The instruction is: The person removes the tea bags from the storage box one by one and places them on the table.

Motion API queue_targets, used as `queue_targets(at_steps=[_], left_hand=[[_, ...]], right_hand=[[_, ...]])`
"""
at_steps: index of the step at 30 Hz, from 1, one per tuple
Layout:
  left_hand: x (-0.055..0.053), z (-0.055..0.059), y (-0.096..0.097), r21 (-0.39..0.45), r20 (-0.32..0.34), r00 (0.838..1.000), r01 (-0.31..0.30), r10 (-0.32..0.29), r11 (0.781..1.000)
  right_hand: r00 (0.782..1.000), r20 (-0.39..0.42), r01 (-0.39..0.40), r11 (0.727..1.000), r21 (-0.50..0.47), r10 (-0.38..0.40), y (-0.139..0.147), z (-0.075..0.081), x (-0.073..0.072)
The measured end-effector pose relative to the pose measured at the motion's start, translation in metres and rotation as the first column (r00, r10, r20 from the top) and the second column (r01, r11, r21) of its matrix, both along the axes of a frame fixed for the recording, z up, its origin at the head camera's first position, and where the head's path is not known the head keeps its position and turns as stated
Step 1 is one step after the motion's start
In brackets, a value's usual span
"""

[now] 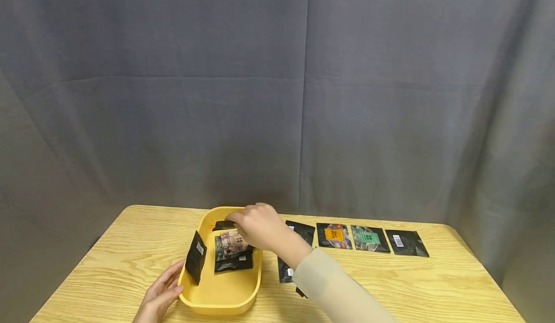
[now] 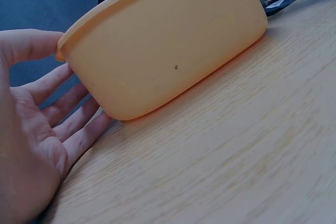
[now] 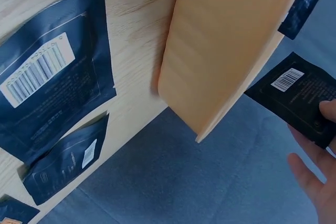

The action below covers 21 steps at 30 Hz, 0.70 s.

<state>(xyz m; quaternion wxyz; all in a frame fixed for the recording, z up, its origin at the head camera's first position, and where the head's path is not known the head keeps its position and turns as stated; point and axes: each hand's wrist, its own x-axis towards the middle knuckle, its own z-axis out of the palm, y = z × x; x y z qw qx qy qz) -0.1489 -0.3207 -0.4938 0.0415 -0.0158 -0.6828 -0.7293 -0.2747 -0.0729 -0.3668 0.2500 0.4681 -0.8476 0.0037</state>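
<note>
My right hand [image 1: 260, 226] reaches over the far right part of a yellow plastic tub [image 1: 218, 291]. It pinches a black sachet with a white barcode label [image 3: 299, 95], thumb on the printed face, above the tub's rim in the right wrist view. Inside the tub lie a sachet with a pinkish picture label [image 1: 233, 241] and a black sachet [image 1: 234, 263] partly under it. Another black sachet [image 1: 196, 258] leans upright against the left wall. At the tub's near left side, my left hand [image 1: 160, 291] touches it, thumb at the rim and outstretched fingers along the outer wall.
Right of the tub, a row on the wooden table [image 1: 416, 289] includes an orange-labelled sachet [image 1: 335, 235], a green-labelled sachet [image 1: 370, 238] and a barcoded black sachet [image 1: 407, 243]. More black sachets [image 1: 284, 270] lie partly behind my right forearm. A grey curtain [image 1: 368, 120] hangs behind.
</note>
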Motion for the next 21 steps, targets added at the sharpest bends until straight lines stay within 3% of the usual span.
queue_targets(at_steps=[8, 21], left_hand=[[0.000, -0.001, -0.001, -0.008, -0.009, 1.000, 0.009, -0.010, 1.000], [0.000, 0.000, 0.000, -0.023, 0.031, 1.000, 0.001, 0.000, 1.000]], right_hand=[[0.996, -0.077, -0.061, 0.995, -0.080, 0.055, 0.013, -0.001, 0.011], [0.997, -0.036, -0.079, 0.983, -0.167, 0.074, 0.033, 0.007, 0.028]])
